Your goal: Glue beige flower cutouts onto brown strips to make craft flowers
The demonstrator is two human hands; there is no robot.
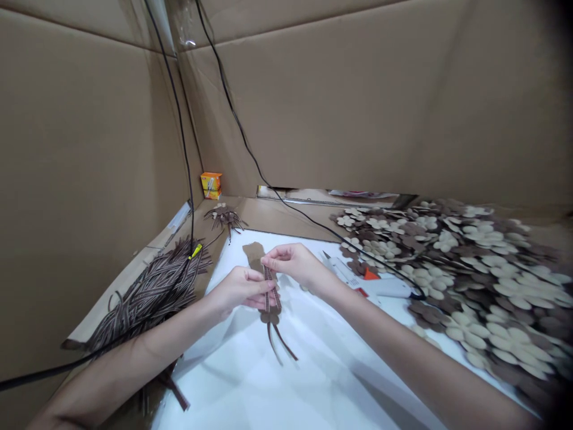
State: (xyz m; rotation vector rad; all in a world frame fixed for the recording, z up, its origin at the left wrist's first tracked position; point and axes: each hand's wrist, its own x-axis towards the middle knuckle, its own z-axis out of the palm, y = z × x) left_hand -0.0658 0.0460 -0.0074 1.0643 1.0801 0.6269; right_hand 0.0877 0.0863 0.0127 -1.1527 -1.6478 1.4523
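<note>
Head view: left hand (239, 289), right hand (293, 266) on ribbon (273, 297), orange box (211, 185), label unreadable

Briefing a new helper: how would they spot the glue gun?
On the white sheet, look right of the hands. Beside the big heap of tan and brown felt flowers lies the hot glue gun, white-bodied with an orange part and a black cord.

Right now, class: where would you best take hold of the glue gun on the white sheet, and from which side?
Probably the white rear body of the hot glue gun, from the right, where the black cord leaves it; its nozzle points left toward the right hand.
</note>
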